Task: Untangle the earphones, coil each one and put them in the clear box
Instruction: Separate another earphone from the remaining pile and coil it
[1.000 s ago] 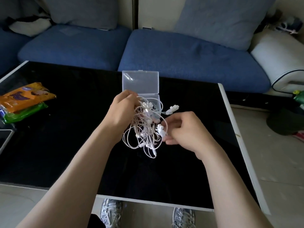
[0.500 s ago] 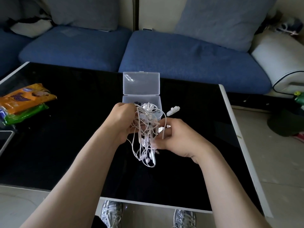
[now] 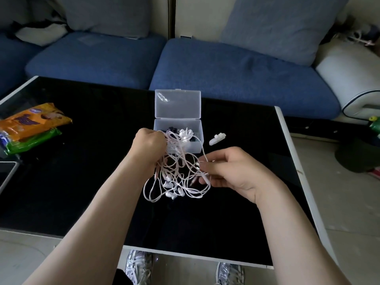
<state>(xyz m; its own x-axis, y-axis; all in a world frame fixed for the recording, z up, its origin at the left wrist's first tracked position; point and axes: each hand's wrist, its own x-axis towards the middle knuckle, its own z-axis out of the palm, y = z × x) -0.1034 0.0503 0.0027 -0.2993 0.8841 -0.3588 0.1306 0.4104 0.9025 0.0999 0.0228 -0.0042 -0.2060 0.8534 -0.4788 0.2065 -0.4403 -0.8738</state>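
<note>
A tangled bunch of white earphones hangs above the black table between my hands. My left hand grips the top of the bunch in a fist. My right hand pinches one cord and a plug at the bunch's right side, drawing loops outward. The clear box stands open just behind, its lid upright; some dark and white pieces lie inside, partly hidden by the cords.
A small white plastic piece lies right of the box. Snack packets sit at the table's left, with a tablet corner below them. A blue sofa runs behind. My shoes show under the near edge.
My right hand has pulled away to the right, spreading the bunch into wider loops. My left hand still grips the top in about the same place.
</note>
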